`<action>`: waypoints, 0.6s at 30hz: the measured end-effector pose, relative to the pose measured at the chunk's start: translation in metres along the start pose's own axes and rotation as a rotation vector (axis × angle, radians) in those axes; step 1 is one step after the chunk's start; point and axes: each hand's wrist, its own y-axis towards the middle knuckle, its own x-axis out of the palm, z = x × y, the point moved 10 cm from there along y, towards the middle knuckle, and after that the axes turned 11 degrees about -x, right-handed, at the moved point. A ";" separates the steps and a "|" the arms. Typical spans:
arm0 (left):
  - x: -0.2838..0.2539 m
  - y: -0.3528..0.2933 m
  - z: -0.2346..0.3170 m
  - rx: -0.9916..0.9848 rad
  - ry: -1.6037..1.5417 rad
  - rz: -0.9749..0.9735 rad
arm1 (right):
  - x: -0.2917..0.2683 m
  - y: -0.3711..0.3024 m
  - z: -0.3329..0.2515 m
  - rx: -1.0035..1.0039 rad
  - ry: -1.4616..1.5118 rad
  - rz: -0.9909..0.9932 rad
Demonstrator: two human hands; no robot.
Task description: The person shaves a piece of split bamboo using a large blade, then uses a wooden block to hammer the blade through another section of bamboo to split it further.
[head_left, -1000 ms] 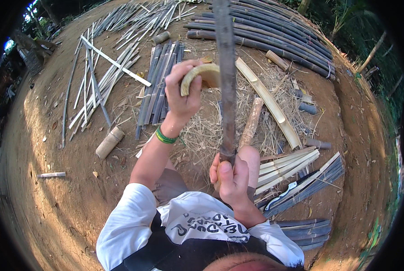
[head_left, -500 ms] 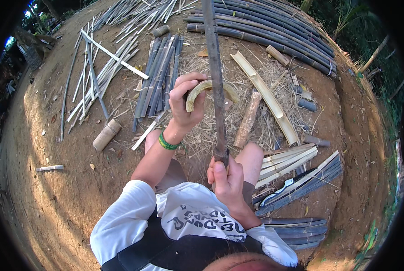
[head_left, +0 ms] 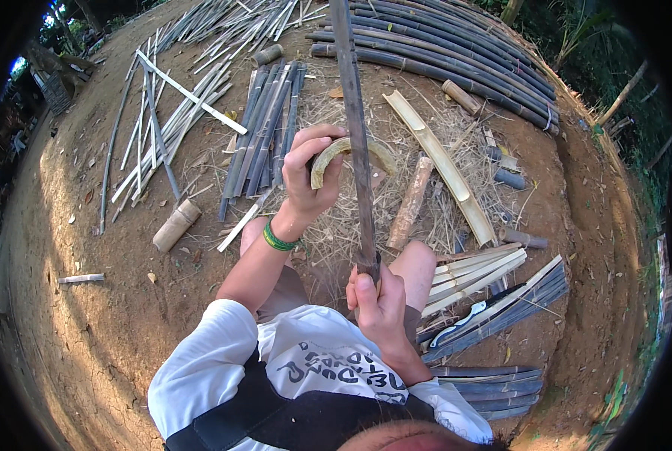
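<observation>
My left hand (head_left: 306,180) grips the left side of a half-round split piece of bamboo (head_left: 325,159), seen end-on as an arch. In my closed right hand (head_left: 379,301) is the handle of a machete (head_left: 357,128), its long dark blade pointing up and away from me. The blade passes in front of the middle of the arch; whether the two touch I cannot tell. Part of the bamboo's far side is hidden behind the blade. Just beyond my right knee a short bamboo log (head_left: 409,204) lies on the shavings (head_left: 339,218).
A long split bamboo half (head_left: 437,154) lies at the right. Near my right leg are pale strips (head_left: 478,274), dark strips (head_left: 531,301) and a folding saw (head_left: 456,325). Dark slats (head_left: 264,124) lie ahead, long poles (head_left: 441,56) farther off, and a short bamboo section (head_left: 176,225) at left.
</observation>
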 end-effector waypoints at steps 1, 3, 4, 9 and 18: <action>0.000 0.000 0.000 -0.005 -0.001 -0.001 | 0.000 0.001 -0.002 -0.007 0.007 0.003; 0.000 -0.002 0.000 -0.016 -0.002 -0.004 | 0.000 0.002 -0.001 -0.023 -0.012 -0.001; 0.000 -0.002 -0.002 -0.019 -0.010 -0.005 | 0.000 0.003 -0.001 -0.031 -0.024 -0.002; 0.000 -0.005 -0.004 -0.032 -0.003 -0.015 | 0.001 0.004 0.000 0.005 -0.021 0.002; 0.003 -0.003 -0.001 -0.061 -0.069 -0.046 | -0.008 0.001 0.018 0.047 -0.024 0.028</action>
